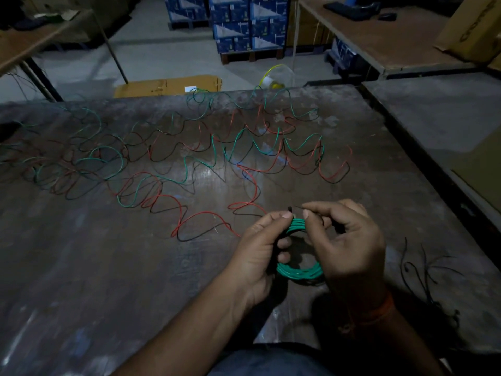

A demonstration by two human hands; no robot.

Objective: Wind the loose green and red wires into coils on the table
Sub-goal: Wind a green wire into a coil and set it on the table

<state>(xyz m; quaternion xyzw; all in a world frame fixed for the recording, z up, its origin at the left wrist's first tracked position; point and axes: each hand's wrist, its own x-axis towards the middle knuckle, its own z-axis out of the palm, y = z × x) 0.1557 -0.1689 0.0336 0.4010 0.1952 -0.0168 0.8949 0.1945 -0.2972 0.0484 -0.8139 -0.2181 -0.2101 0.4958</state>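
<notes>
A small green coil [298, 270] is held upright above the counter [81, 267] near its front edge, gripped by the left hand [260, 256] while the right hand [349, 248] pinches the wire's free end at the top, loose red wire [206, 215] trailing away leftward

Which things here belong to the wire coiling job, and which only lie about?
Job:
green coil, held by left hand and right hand
loose wires
table

Lying about:
black ties
flat carton
blue boxes
</notes>
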